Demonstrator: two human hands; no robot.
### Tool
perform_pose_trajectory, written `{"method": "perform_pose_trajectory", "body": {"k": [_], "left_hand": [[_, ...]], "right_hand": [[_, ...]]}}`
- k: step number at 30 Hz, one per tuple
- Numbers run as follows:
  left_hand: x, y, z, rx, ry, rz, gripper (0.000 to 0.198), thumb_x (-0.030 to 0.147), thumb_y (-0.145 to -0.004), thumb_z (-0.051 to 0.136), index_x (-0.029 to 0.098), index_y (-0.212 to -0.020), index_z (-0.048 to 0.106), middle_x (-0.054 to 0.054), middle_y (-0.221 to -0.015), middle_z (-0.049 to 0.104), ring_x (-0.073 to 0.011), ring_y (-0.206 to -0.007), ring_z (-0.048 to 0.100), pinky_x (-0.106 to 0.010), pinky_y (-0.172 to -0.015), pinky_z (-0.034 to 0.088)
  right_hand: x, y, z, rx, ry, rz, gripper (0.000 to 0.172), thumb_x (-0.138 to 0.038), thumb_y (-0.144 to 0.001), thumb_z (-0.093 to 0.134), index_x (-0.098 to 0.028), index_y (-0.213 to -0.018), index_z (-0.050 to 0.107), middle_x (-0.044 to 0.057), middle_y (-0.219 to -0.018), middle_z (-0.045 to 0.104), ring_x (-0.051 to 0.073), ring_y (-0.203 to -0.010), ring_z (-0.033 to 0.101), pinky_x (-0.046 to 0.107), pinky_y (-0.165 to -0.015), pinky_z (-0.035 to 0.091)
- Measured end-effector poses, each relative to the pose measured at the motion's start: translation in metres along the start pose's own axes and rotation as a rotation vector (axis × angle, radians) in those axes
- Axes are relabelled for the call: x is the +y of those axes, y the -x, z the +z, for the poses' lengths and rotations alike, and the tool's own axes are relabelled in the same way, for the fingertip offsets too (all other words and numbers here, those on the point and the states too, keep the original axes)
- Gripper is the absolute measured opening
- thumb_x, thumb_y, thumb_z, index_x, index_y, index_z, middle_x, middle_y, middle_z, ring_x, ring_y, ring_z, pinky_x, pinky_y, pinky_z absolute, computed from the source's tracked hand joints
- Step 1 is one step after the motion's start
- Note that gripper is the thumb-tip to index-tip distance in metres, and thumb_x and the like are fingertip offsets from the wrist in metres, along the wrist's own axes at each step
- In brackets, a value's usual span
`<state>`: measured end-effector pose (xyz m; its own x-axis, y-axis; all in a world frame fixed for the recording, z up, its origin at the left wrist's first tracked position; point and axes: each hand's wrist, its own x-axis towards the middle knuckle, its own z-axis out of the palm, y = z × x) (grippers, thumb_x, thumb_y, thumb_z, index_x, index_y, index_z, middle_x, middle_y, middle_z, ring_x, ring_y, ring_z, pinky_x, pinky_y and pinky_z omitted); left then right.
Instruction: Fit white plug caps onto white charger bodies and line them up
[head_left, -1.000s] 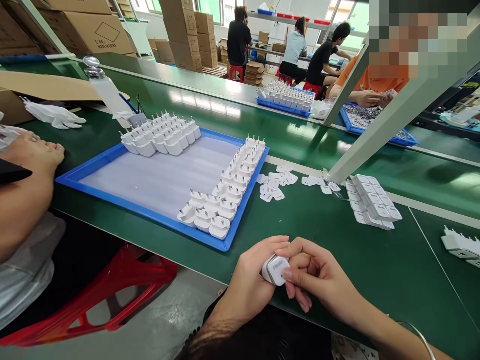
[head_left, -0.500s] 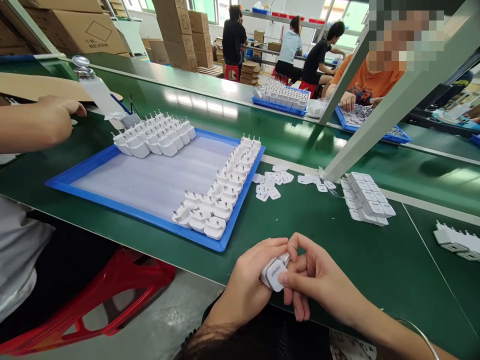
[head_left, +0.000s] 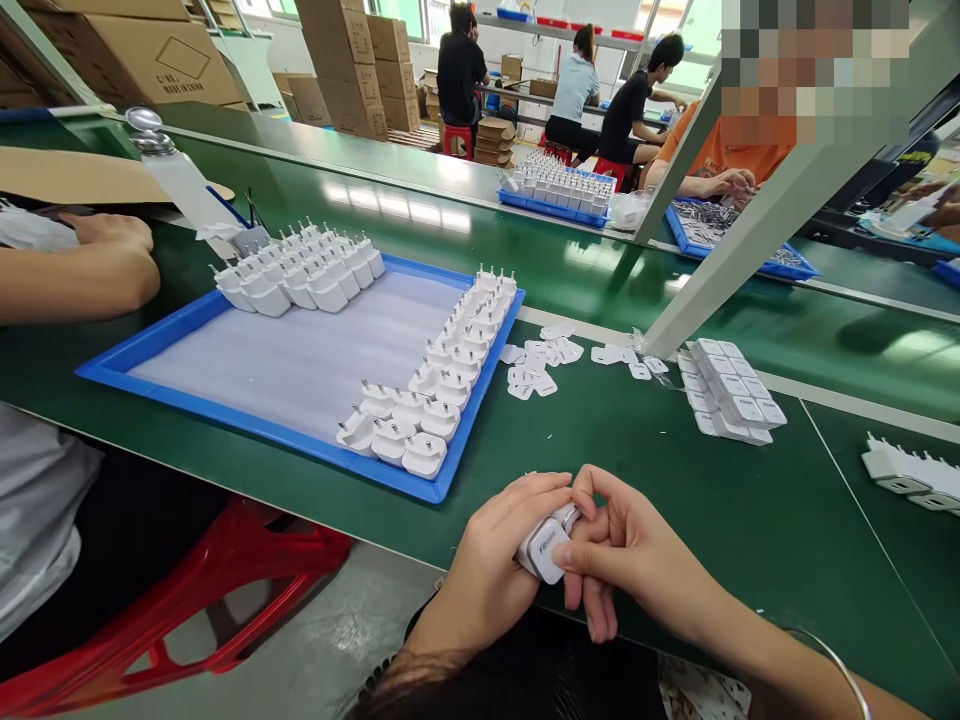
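Note:
A white plug charger [head_left: 544, 549] with a printed label on its face is held near the table's front edge. My left hand [head_left: 491, 550] is closed around it from the left. My right hand [head_left: 621, 535] has its thumb pressed on the right side of that face, with the index finger curled at the top. Part of another white piece shows behind the charger between the hands; I cannot make out what it is. Beyond lie loose white label cards [head_left: 534, 368]. To their right stands a stacked block of white chargers [head_left: 731, 390].
A blue tray [head_left: 262, 435] at left holds rows of white chargers [head_left: 442, 385], pins up. More chargers [head_left: 911, 470] lie at far right. A slanted metal post [head_left: 750, 240] rises behind the stack. A co-worker's arm [head_left: 82, 275] rests at left, above a red stool [head_left: 247, 590].
My hands and the charger stay nearly in place, with the view shifted slightly. The left co-worker's hand has drawn back; the hands of the person in orange have moved over the parts tray.

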<state>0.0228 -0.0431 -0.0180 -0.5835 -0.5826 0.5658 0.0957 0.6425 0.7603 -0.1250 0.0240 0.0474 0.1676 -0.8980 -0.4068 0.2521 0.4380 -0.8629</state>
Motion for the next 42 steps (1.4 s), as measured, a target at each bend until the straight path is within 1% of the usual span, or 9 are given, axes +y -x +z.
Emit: {"method": "perform_pose_trajectory", "body": {"k": [7, 13, 19, 21, 23, 25, 28, 34, 42], "left_hand": [[0.001, 0.000, 0.000, -0.009, -0.040, 0.021, 0.037, 0.009, -0.088, 0.058, 0.019, -0.124, 0.060, -0.010, -0.125, 0.065, -0.0223, -0.118, 0.060, -0.037, -0.104, 0.049], [0.005, -0.002, 0.000, 0.018, 0.077, -0.107, 0.031, 0.010, -0.088, 0.058, 0.017, -0.118, 0.064, -0.009, -0.122, 0.067, -0.0185, -0.114, 0.063, -0.029, -0.097, 0.053], [0.012, -0.010, -0.006, 0.075, 0.218, -0.301, 0.029, 0.021, -0.078, 0.075, 0.018, -0.106, 0.071, -0.009, -0.113, 0.071, -0.0218, -0.104, 0.068, -0.030, -0.089, 0.057], [0.014, -0.012, -0.008, 0.066, 0.283, -0.351, 0.030, 0.021, -0.075, 0.078, 0.018, -0.104, 0.071, -0.009, -0.112, 0.072, -0.0231, -0.103, 0.069, -0.032, -0.089, 0.057], [0.015, -0.013, -0.008, 0.060, 0.344, -0.365, 0.031, 0.018, -0.074, 0.078, 0.017, -0.104, 0.071, -0.009, -0.112, 0.072, -0.0239, -0.103, 0.069, -0.033, -0.089, 0.057], [0.014, -0.013, -0.008, 0.061, 0.393, -0.353, 0.031, 0.015, -0.074, 0.077, 0.018, -0.104, 0.071, -0.008, -0.112, 0.072, -0.0234, -0.103, 0.069, -0.032, -0.089, 0.057], [0.014, -0.013, -0.007, 0.065, 0.376, -0.317, 0.028, 0.013, -0.075, 0.074, 0.018, -0.102, 0.072, -0.006, -0.109, 0.073, -0.0207, -0.098, 0.070, -0.028, -0.083, 0.058], [0.017, -0.013, -0.003, 0.079, 0.256, -0.310, 0.019, 0.012, -0.074, 0.066, 0.014, -0.092, 0.074, -0.005, -0.088, 0.074, -0.0153, -0.073, 0.069, -0.020, -0.063, 0.056], [0.017, -0.003, 0.004, 0.064, 0.178, -0.243, 0.027, 0.008, -0.077, 0.058, 0.017, -0.099, 0.072, -0.005, -0.097, 0.072, -0.0172, -0.076, 0.067, -0.024, -0.067, 0.055]], "right_hand": [[0.002, -0.001, 0.000, 0.012, 0.010, 0.010, 0.049, -0.031, -0.078, 0.071, -0.024, -0.085, 0.022, -0.001, -0.056, 0.067, 0.013, -0.036, 0.058, 0.014, -0.033, 0.040], [0.004, 0.002, 0.004, 0.202, 0.247, -0.028, 0.043, -0.034, -0.079, 0.072, -0.023, -0.085, 0.031, -0.010, -0.046, 0.052, 0.007, -0.032, 0.041, 0.014, -0.033, 0.029], [0.008, 0.006, 0.003, 0.414, 0.526, -0.489, 0.029, -0.031, -0.087, 0.067, -0.021, -0.076, 0.042, -0.009, -0.047, 0.033, 0.007, -0.044, 0.026, 0.021, -0.044, 0.024], [0.009, 0.006, 0.000, 0.488, 0.572, -0.645, 0.019, -0.027, -0.089, 0.065, -0.021, -0.081, 0.049, -0.004, -0.061, 0.045, 0.010, -0.055, 0.041, 0.023, -0.052, 0.036], [0.010, 0.004, -0.004, 0.436, 0.566, -0.654, 0.020, -0.026, -0.086, 0.069, -0.024, -0.101, 0.055, 0.003, -0.096, 0.059, 0.016, -0.087, 0.056, 0.028, -0.078, 0.047], [0.011, 0.001, -0.006, 0.263, 0.482, -0.526, 0.050, -0.029, -0.084, 0.072, -0.030, -0.128, 0.049, 0.006, -0.135, 0.048, 0.023, -0.120, 0.049, 0.035, -0.100, 0.043], [0.011, -0.004, -0.004, 0.134, 0.406, -0.369, 0.069, -0.031, -0.081, 0.076, -0.034, -0.140, 0.041, 0.003, -0.150, 0.037, 0.024, -0.136, 0.037, 0.038, -0.112, 0.033], [0.007, -0.010, 0.007, 0.151, 0.416, -0.384, 0.041, -0.032, -0.073, 0.081, -0.024, -0.110, 0.063, 0.003, -0.112, 0.058, 0.020, -0.101, 0.057, 0.031, -0.088, 0.045], [0.013, -0.011, 0.017, 0.249, 0.359, -0.438, 0.022, -0.036, -0.081, 0.073, -0.022, -0.095, 0.063, 0.002, -0.095, 0.054, 0.015, -0.085, 0.053, 0.025, -0.074, 0.044]]}}
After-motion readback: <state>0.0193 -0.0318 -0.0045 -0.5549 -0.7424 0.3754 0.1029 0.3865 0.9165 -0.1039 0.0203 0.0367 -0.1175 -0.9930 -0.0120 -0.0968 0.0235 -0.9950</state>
